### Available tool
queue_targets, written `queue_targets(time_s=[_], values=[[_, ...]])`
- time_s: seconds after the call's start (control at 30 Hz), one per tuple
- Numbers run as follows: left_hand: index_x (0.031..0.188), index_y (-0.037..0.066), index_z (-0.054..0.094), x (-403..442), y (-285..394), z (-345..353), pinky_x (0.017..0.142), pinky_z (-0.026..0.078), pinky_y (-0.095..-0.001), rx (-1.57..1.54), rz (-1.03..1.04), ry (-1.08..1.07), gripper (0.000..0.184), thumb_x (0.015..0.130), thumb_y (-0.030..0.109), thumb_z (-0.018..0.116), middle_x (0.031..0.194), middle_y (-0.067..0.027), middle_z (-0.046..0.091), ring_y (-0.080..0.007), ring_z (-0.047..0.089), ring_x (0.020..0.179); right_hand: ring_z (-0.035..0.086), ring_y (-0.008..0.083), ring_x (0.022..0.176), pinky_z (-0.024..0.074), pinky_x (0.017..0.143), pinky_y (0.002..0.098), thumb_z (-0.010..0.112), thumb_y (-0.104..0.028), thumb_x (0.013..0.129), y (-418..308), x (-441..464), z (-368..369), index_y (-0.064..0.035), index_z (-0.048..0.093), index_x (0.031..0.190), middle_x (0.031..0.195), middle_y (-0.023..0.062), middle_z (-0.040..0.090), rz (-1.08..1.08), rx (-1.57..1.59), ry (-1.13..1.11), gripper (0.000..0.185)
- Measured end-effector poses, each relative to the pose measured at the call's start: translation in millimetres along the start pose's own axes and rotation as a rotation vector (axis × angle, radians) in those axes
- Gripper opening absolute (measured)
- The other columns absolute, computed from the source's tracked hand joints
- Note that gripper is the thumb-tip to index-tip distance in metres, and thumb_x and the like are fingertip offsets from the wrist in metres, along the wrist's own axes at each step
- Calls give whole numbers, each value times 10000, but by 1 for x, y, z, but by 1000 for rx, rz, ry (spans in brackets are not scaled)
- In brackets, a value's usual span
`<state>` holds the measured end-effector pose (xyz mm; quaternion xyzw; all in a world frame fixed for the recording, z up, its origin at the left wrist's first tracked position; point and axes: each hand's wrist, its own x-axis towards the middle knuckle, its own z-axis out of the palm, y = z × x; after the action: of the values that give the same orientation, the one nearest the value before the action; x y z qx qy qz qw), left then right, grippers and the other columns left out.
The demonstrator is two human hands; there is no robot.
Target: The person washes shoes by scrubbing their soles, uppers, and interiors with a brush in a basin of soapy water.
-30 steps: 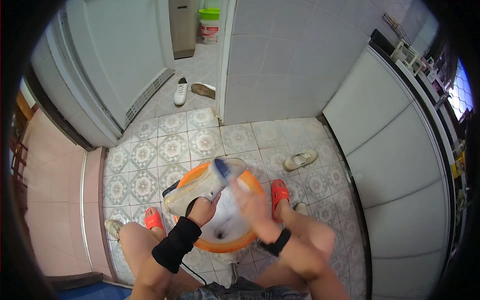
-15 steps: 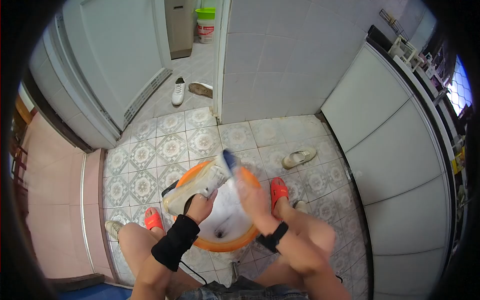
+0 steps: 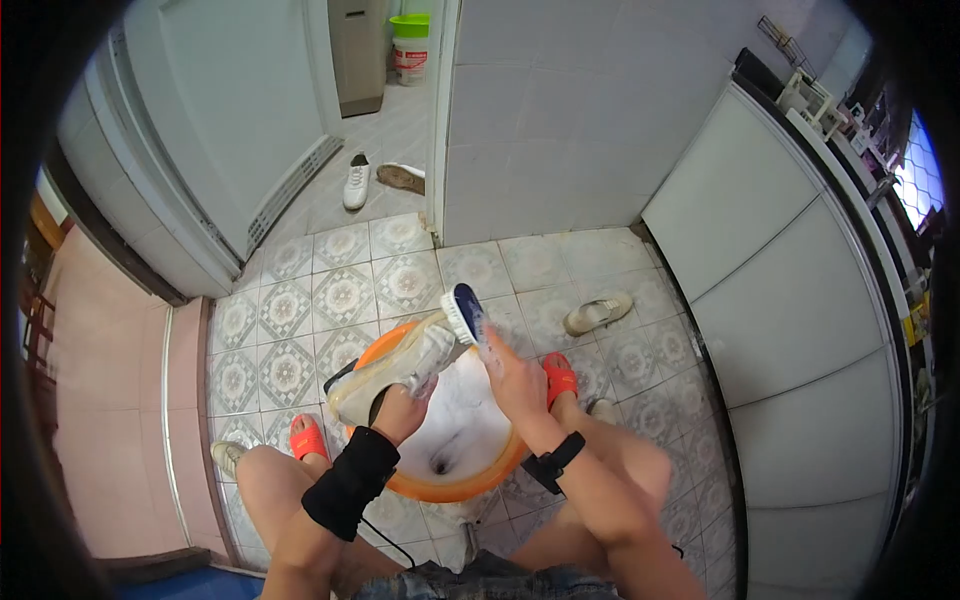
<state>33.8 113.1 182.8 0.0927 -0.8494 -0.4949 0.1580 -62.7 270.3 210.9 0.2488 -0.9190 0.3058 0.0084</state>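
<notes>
A pale shoe (image 3: 385, 375) with suds on its toe is gripped by my left hand (image 3: 402, 408), over the left part of an orange-rimmed basin (image 3: 450, 492). My right hand (image 3: 512, 380) holds a dark blue brush (image 3: 466, 312) with white bristles. The bristles face left, close by the toe end of the shoe; whether they touch it I cannot tell. Below both hands, the basin holds whitish, foamy water with a dark spot near its bottom edge.
One pale shoe (image 3: 598, 314) lies on the tiles right of the basin, another (image 3: 228, 457) at the left. Two white shoes (image 3: 356, 182) are in the doorway, with a green-topped bucket (image 3: 410, 50) behind. A white cabinet (image 3: 800, 330) stands right. My feet wear red slippers (image 3: 308, 438).
My right hand and the brush, blurred before, now show sharply. The brush has risen slightly from its spot at the shoe's toe. My left hand keeps its hold on the shoe.
</notes>
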Motion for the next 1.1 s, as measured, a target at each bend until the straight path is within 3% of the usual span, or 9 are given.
queue_targets(time_s=[0.2, 0.27, 0.3, 0.37, 0.57, 0.63, 0.93, 1.0, 1.1], values=[[1041, 13, 559, -7, -11, -6, 790, 430, -358, 37, 5, -60, 231, 846, 127, 514, 976, -191, 593, -340, 552, 915, 589, 347, 741, 475, 591, 400, 554, -244, 818, -9, -37, 15, -209, 485, 1216, 689, 217, 571, -286, 192, -139, 406], [1040, 11, 558, -2, -3, -5, 787, 431, -360, -4, -33, -73, 229, 844, 120, 515, 974, -190, 593, -340, 553, 908, 586, 351, 689, 465, 573, 389, 570, -236, 811, 3, -6, 7, -216, 481, 1225, 681, 212, 568, -72, 103, 29, 423], [1023, 7, 566, 1, -6, -3, 778, 434, -360, 13, 34, -21, 216, 843, 116, 515, 957, -188, 599, -338, 559, 892, 546, 316, 538, 412, 491, 392, 565, -241, 812, 0, -4, -1, -236, 474, 1233, 579, 155, 536, -61, 25, 37, 430], [1005, 2, 574, 1, -10, -5, 769, 438, -360, 32, 85, 40, 204, 842, 111, 516, 940, -186, 604, -336, 564, 876, 543, 319, 535, 410, 488, 391, 558, -240, 817, -4, -13, -4, -239, 474, 1232, 579, 158, 534, -113, 57, 39, 423], [961, -4, 598, 6, 6, -11, 754, 444, -356, -245, -237, 7, 181, 808, 86, 560, 890, -177, 615, -339, 570, 850, 537, 312, 509, 411, 482, 384, 546, -245, 827, -12, -20, -8, -256, 473, 1232, 552, 152, 524, -132, 32, 0, 411], [956, -11, 598, -2, -3, 2, 732, 450, -333, -12, 59, -25, 189, 796, 88, 587, 892, -149, 625, -286, 590, 834, 539, 304, 499, 413, 479, 380, 548, -247, 826, -12, -8, -11, -261, 466, 1237, 541, 144, 525, -125, -43, -16, 420], [975, 7, 598, 7, -10, -6, 743, 455, -314, -136, -13, -12, 212, 776, 77, 606, 907, -124, 629, -249, 598, 844, 532, 278, 455, 398, 438, 391, 522, -294, 837, -9, -33, -6, -266, 455, 1244, 497, 124, 507, -164, 1, -23, 413], [979, 13, 602, 5, -11, 9, 736, 456, -308, 86, 239, 70, 209, 783, 86, 599, 901, -121, 633, -238, 601, 844, 528, 276, 446, 395, 434, 387, 529, -295, 833, -2, -20, 3, -270, 461, 1238, 492, 116, 504, -117, -77, -5, 412], [955, 1, 601, 6, -14, 8, 700, 459, -337, -47, -32, -13, 180, 796, 79, 568, 868, -165, 625, -313, 593, 807, 526, 285, 450, 395, 436, 390, 543, -268, 824, -2, -17, 7, -272, 460, 1238, 495, 118, 506, -113, -78, -23, 422]])
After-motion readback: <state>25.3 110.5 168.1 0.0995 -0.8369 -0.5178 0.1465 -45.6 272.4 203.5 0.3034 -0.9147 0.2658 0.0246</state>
